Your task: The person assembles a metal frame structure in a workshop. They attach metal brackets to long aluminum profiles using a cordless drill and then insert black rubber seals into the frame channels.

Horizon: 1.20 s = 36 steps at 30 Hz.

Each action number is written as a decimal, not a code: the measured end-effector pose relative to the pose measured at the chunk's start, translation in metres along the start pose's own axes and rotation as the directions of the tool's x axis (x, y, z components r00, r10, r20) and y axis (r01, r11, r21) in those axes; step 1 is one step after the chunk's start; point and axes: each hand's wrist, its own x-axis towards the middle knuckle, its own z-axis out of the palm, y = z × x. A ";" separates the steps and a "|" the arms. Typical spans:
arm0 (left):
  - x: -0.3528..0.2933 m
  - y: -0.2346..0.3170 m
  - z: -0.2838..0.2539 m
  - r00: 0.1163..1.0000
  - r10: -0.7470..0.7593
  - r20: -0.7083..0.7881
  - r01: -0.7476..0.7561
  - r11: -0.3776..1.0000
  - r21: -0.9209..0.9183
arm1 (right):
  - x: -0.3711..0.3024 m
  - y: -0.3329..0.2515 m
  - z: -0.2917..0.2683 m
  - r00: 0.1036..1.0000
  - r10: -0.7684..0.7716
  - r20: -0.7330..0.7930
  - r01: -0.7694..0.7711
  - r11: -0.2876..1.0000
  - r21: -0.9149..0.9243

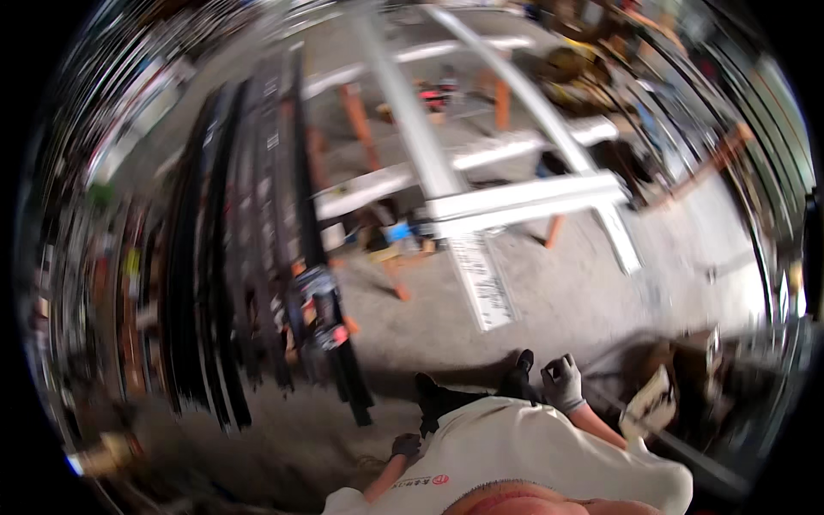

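Note:
My right hand (562,386), in a pale grey glove with darker fingertips, hangs beside my body with its fingers curled. Anything it might hold is too small to make out. Low at my other side is my left hand (405,445) in a dark-looking glove, its fingers blurred. Neither hand touches the metal work in front. There, two long silvery metal bars (412,129) run away from me across white crossbeams (378,189). A shorter white bar (528,202) lies across them near their close ends. One bar's near end (482,283) carries dark handwriting.
Orange legs (356,120) stand under the crossbeams. Long dark metal bars (257,232) lie side by side at left, with small tools (322,305) on their near end. Cluttered brown items (678,378) and a cream sack-like piece (650,405) lie at right. Motion blurs the surroundings.

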 end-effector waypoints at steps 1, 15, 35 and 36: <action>-0.003 0.014 -0.006 0.997 0.075 0.015 -0.076 0.992 0.096 | -0.017 0.027 -0.011 0.999 0.041 -0.027 -0.041 0.999 -0.007; 0.045 0.435 0.092 0.920 0.136 0.368 -0.301 0.846 0.441 | -0.064 0.328 -0.182 0.814 0.581 -0.003 -0.580 0.812 0.068; 0.099 0.820 0.370 0.873 -0.050 0.485 -0.392 0.519 0.759 | -0.219 0.736 -0.318 -0.201 0.977 -0.074 -0.967 -0.185 0.177; 0.097 0.829 0.377 0.878 -0.053 0.475 -0.384 0.514 0.767 | -0.211 0.748 -0.338 -0.203 0.974 -0.103 -0.965 -0.181 0.190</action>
